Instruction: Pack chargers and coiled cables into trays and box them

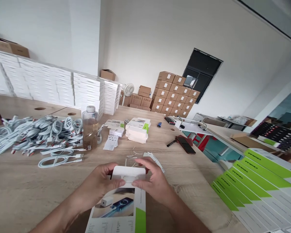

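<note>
Close in front of me lies a white and green charger box [118,210], printed with a phone, a plug and a cable. At its far end stands a white flap [128,171] with a slot cut in it. My left hand [99,184] is closed on the flap's left side, its thumb near the slot. From the right, my right hand [156,181] grips the same flap between thumb and fingers. Just beyond my hands are a thin white cord [134,154] and some white card pieces [154,160].
Coiled white cables [41,132] are heaped at left beside a plastic bottle [90,127]. Small white boxes [137,129] and leaflets [111,142] sit mid-table. At right are a phone [185,144], a black marker [171,143] and stacked green-and-white boxes [254,181]. White boxes [87,92] line the back.
</note>
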`<state>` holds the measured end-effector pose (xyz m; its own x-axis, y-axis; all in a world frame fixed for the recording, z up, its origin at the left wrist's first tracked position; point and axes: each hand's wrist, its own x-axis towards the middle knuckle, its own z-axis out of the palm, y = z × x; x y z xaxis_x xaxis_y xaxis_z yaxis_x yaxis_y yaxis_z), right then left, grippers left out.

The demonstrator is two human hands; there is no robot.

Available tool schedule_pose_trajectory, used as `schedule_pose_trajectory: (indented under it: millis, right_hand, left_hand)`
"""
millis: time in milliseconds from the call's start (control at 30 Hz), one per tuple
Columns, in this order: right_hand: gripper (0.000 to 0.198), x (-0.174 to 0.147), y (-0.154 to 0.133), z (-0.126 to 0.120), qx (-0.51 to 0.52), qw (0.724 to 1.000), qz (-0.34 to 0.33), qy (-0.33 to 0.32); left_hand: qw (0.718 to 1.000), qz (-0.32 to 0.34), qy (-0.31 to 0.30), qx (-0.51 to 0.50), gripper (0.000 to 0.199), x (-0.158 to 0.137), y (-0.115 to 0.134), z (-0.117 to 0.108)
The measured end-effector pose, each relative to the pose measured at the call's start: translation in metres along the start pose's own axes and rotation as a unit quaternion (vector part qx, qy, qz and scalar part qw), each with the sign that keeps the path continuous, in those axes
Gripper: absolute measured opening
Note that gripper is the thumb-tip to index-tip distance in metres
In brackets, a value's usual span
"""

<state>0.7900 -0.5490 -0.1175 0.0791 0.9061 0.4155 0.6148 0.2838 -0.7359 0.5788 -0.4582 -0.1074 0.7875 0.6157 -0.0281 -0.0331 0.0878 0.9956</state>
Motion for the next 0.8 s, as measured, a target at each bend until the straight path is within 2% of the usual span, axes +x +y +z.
schedule_pose_trajectory:
  millis: [100, 167, 400, 600, 800]
  right_hand:
    - [0.047, 0.000, 0.007, -0.002, 0.126, 0.988, 0.057, -0.066]
    - [0.041, -0.001, 0.010, 0.000, 0.163, 0.981, 0.075, -0.076]
    - [0.034, -0.002, 0.008, 0.002, 0.115, 0.991, 0.061, -0.035]
    - [0.022, -0.001, 0.003, 0.001, 0.126, 0.988, 0.075, -0.048]
    - [0.023, -0.001, 0.002, 0.000, 0.135, 0.987, 0.071, -0.043]
  left_hand:
    - [1.000, 0.000, 0.006, 0.027, 0.024, 0.000, 0.004, 0.002]
    - [0.998, -0.001, 0.021, 0.060, 0.026, -0.001, 0.007, 0.004]
    - [0.994, 0.027, 0.048, 0.096, 0.025, -0.002, 0.004, 0.007]
    - [0.996, 0.027, 0.049, 0.073, 0.025, 0.002, -0.006, 0.006]
    - [0.997, 0.038, 0.046, 0.057, 0.024, 0.003, -0.003, 0.008]
